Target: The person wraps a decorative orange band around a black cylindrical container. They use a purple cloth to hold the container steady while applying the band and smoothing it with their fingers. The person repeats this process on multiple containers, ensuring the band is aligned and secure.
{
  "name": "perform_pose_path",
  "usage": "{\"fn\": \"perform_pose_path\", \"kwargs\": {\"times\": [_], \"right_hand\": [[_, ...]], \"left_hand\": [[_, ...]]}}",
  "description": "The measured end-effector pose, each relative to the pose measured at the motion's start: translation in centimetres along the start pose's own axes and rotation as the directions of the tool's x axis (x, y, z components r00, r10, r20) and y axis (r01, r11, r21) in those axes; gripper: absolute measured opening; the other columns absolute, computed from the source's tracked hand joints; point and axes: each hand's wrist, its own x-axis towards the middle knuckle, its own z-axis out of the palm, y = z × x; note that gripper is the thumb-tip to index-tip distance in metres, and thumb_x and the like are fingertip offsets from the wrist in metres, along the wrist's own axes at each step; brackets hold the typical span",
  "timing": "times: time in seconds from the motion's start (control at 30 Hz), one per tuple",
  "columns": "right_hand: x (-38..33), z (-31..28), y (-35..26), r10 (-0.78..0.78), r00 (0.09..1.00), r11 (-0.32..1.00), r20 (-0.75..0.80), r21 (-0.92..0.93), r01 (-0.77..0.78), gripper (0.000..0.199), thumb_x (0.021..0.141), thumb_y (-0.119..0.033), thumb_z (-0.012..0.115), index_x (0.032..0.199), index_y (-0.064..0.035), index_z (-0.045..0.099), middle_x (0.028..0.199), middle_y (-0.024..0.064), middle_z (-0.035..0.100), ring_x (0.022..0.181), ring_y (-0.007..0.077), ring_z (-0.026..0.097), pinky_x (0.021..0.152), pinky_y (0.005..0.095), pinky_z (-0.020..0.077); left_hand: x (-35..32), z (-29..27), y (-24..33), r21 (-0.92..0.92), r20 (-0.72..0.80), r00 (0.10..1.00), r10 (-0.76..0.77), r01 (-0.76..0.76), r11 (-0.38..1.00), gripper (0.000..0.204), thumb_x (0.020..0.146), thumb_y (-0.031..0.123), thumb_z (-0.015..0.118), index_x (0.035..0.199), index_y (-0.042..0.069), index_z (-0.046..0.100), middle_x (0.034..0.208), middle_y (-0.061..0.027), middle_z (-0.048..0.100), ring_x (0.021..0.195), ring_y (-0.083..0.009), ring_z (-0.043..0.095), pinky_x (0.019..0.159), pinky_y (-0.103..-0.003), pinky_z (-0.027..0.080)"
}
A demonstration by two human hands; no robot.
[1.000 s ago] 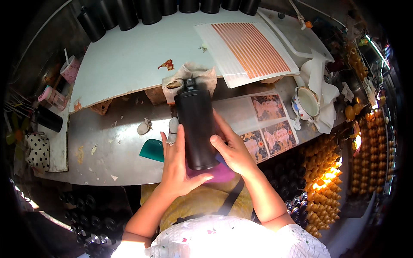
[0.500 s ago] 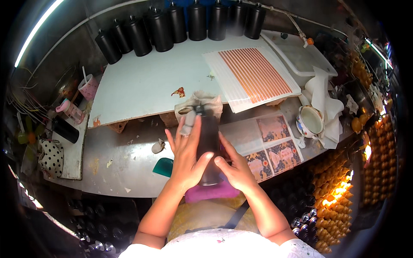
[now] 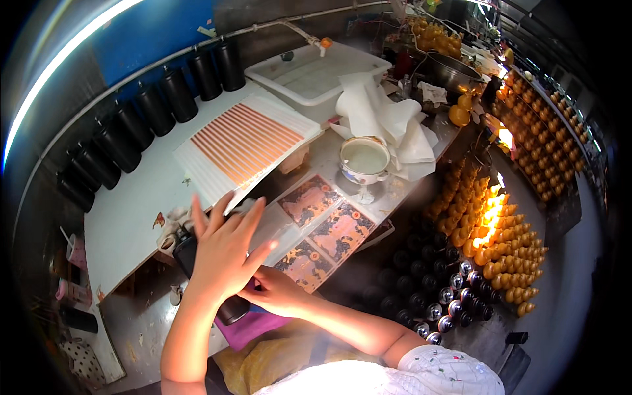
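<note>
A black bottle [image 3: 232,310] lies tilted over a purple cloth [image 3: 253,328] at the near edge of the worktable, its neck end pointing away from me. Stretched across its upper side is my left hand [image 3: 224,253], with the fingers spread and a pale grey-white covering partly visible at them. My right hand [image 3: 283,291] is at the bottle's right side, its fingers curled against the bottle and their tips partly hidden behind the left wrist. Beyond the bottle's neck a crumpled whitish cloth [image 3: 168,238] rests by the white board.
Black bottles [image 3: 158,108] line the back of the white board [image 3: 131,210]. Striped orange sheets [image 3: 250,141], patterned pink-and-black sheets [image 3: 339,230], an enamel pot [image 3: 364,161], crumpled white paper [image 3: 378,112] and a plastic tub [image 3: 322,72] lie rightward. Gold-coloured pieces [image 3: 507,263] stand at right.
The view has swung to the right, so the table appears shifted left and turned. My left hand has lifted its fingers into a wider spread over the bottle; the right stays beside it.
</note>
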Motion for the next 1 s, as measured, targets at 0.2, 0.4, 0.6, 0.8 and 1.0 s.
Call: {"fn": "perform_pose_path", "kwargs": {"times": [0.2,0.4,0.6,0.8,1.0], "right_hand": [[-5.6,-4.1,2.5,0.137,0.979,0.942,-0.152,0.326,-0.081,0.055,0.095,-0.005,0.055,0.149,-0.0078,0.043,0.117,0.0092,0.067,0.089,0.0124,0.064,0.077,0.0272,0.05],[-10.6,-5.5,1.3,0.151,0.955,0.942,-0.254,0.329,-0.061,0.043,0.098,-0.005,0.058,0.14,0.0002,0.051,0.111,0.0054,0.069,0.072,0.0059,0.053,0.07,0.0219,0.0479],[-12.6,-6.1,1.8,0.202,0.94,0.967,-0.275,0.206,-0.147,0.038,0.097,-0.005,0.06,0.135,-0.0023,0.057,0.105,0.0041,0.07,0.073,0.0047,0.054,0.07,0.0203,0.046],[-12.0,-9.3,4.8,0.192,0.834,0.981,-0.518,0.074,-0.18,0.039,0.089,-0.001,0.062,0.128,-0.0036,0.063,0.11,0.0104,0.069,0.08,0.013,0.062,0.071,0.0249,0.0497],[-10.1,-12.8,6.5,-0.156,0.807,0.828,-0.57,-0.521,-0.208,0.048,0.081,-0.002,0.059,0.128,-0.0076,0.064,0.132,0.0159,0.062,0.112,0.0351,0.065,0.091,0.0395,0.0539]], "left_hand": [[15.2,11.3,6.0,-0.322,0.015,0.938,0.347,-0.324,0.89,0.05,0.083,0.008,0.066,0.132,0.002,0.056,0.115,-0.0154,0.062,0.112,-0.0341,0.059,0.094,-0.045,0.049],[27.1,22.2,10.9,-0.309,0.492,0.839,0.23,-0.079,0.948,0.024,0.081,0.009,0.063,0.103,0.007,0.071,0.104,-0.0137,0.071,0.102,-0.0344,0.066,0.084,-0.045,0.053],[27.2,18.4,10.7,-0.303,0.343,0.875,0.342,-0.242,0.922,0.023,0.081,0.025,0.065,0.099,0.017,0.076,0.093,-0.0094,0.074,0.088,-0.0336,0.069,0.076,-0.046,0.055],[18.4,9.3,3.6,-0.171,0.289,0.863,0.415,-0.38,0.909,0.014,0.09,0.024,0.063,0.086,0.011,0.066,0.082,-0.0096,0.067,0.084,-0.0317,0.067,0.071,-0.045,0.052],[0.4,-3.2,-3.7,-0.032,0.153,0.977,0.149,-0.146,0.989,0.021,0.082,0.009,0.067,0.104,0.009,0.068,0.087,-0.0074,0.066,0.087,-0.0297,0.065,0.073,-0.043,0.05]]}}
